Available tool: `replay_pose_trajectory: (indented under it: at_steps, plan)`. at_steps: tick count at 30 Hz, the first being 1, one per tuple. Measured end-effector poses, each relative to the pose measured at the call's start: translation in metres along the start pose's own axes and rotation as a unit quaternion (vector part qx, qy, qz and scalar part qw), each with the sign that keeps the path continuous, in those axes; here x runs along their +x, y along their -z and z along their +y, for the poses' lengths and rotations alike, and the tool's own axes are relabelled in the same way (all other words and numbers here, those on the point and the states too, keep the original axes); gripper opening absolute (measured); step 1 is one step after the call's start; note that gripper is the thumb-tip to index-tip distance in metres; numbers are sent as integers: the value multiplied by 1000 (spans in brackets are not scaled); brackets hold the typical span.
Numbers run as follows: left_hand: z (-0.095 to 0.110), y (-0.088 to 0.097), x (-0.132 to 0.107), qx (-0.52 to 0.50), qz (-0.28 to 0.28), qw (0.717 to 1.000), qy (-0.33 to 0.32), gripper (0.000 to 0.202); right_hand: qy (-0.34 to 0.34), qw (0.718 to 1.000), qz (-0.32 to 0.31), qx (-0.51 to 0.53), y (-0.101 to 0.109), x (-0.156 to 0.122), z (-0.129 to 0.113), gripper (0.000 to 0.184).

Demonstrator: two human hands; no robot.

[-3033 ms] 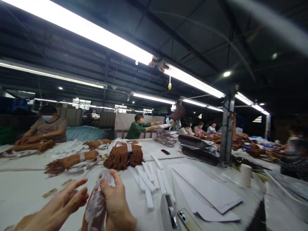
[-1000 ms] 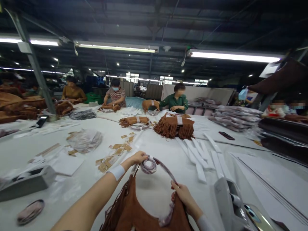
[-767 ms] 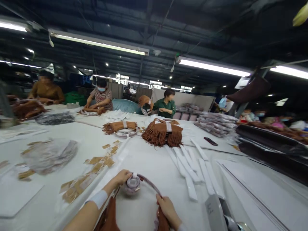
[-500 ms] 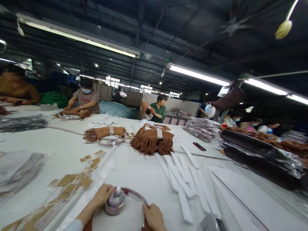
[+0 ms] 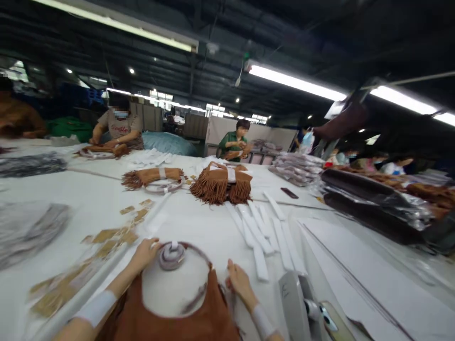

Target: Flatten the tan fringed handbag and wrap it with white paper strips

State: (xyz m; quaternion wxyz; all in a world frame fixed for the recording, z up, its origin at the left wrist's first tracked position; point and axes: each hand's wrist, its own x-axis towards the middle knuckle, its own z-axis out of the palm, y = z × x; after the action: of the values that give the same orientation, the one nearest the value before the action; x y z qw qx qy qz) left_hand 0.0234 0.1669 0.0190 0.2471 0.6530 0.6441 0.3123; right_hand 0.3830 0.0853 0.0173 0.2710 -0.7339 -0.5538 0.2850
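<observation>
Along the near side of the white table, just below me, is the brown bag, its strap arching away. My left hand pinches the strap; my right hand curls apart from it, holding what, I can't tell. Best to steady the arch lightly, without crushing the coil.

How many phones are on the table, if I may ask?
2: a dark phone beyond the white strips, a gold phone beside the tape dispenser. More may be hidden.
</observation>
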Motion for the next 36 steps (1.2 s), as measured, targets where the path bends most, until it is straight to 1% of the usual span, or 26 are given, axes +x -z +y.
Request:
replay_pose_trajectory:
  at_steps: [2,4,6,8,10,12,14,16,18,21,25,27,29,30,32,34,36]
  plan:
    - [3,10,-15,3,-4,1000,5,51,-15,999,-19,35,9,-9,21,65]
    - [11,11,-35,-9,-29,1000,-6,47,-8,998,-27,52,15,-18,38,65]
    - [25,2,-59,-28,-65,997,-29,41,17,998,-23,55,18,-29,47,60]
    - [41,-13,-81,-40,-99,993,-51,39,48,998,-10,48,17,-40,48,52]
    - [54,-27,-100,-38,-121,990,-63,39,77,996,10,33,11,-48,45,48]
    - [60,-38,-114,-26,-133,988,-71,38,106,994,27,12,1,-56,40,51]
    - [60,-42,-124,-10,-140,987,-76,35,136,990,43,-19,-8,-62,38,54]
    - [53,-39,-133,4,-143,986,-80,30,162,984,57,-49,-14,-67,39,49]
    - [45,-34,-141,15,-146,985,-86,25,183,979,63,-67,-15,-67,41,45]
    - [32,-27,-149,26,-150,984,-96,23,206,974,58,-75,-11,-59,42,43]
    - [21,-24,-145,31,-151,983,-100,27,207,974,52,-75,-5,-41,34,47]
    - [18,-23,-137,29,-148,984,-96,25,202,976,57,-66,1,-44,29,52]
    - [18,-19,-128,22,-142,986,-89,21,195,977,72,-55,11,-62,26,57]
    - [20,-15,-125,15,-134,987,-84,20,188,978,81,-47,16,-77,27,58]
    - [25,-2,-123,-2,-106,992,-68,21,157,983,91,-26,26,-118,36,59]
    - [32,17,-133,-20,-60,997,-46,30,83,994,70,21,29,-165,53,59]
    - [35,37,-158,-33,-12,999,-24,40,26,998,15,56,22,-208,74,58]
